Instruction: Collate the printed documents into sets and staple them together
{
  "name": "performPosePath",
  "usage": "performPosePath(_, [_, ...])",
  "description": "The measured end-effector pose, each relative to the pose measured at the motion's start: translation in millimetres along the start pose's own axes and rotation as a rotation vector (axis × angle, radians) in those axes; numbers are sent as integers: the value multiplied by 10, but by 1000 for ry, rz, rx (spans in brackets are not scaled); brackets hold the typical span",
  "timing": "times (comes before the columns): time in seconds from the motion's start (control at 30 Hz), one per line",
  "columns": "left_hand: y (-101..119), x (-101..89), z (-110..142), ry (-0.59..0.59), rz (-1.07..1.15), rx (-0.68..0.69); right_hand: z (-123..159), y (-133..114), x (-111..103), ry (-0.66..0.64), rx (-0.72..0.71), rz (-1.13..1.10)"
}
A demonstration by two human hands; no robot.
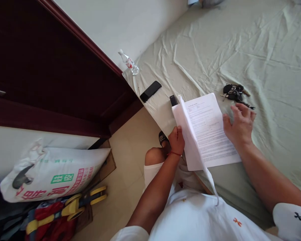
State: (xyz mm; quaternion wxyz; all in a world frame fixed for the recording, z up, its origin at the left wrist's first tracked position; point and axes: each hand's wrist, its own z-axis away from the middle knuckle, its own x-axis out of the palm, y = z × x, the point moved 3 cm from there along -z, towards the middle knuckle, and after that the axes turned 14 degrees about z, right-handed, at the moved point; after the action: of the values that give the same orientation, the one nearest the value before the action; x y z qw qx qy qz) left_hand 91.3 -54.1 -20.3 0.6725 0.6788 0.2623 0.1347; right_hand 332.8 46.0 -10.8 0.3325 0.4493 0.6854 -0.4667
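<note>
A bundle of printed papers (pixel 207 134) lies on the pale green sheet in front of me, with one page lifted and standing nearly on edge along its left part. Closed around the bundle's left edge is my left hand (pixel 177 139), a red string on its wrist. My right hand (pixel 240 125) hovers by the right edge of the papers, fingers apart and slightly curled, holding nothing. Just beyond those fingertips sits a bunch of keys (pixel 233 92). A small black object (pixel 173 100) is partly hidden behind the papers' top left corner.
A black phone (pixel 151 91) rests near the sheet's left edge. Against the wall stands a clear plastic bottle (pixel 129 63). The bed's sheet (pixel 273 60) is wrinkled. On the floor at left are a white printed sack (pixel 57 170) and a yellow wheeled item (pixel 74 207).
</note>
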Motion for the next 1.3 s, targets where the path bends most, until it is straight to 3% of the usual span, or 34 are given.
performPosePath(0.2, [11, -1, -1, 39, -67, 71, 55, -16, 99, -73, 4, 15])
performPosePath(0.57, [3, -15, -18, 43, -133, 125, 25, 158, 231, -70, 43, -48])
performPosePath(0.8, [20, -17, -10, 40, -139, 120, 3, 108, 93, -62, 17, 55])
performPosePath(1.1, [20, -14, -14, 35, -137, 108, -95, 44, 19, -329, 44, 121])
performPosePath(1.3, [52, -40, -1, 47, -157, 113, -121, 40, -176, -375, -12, 24])
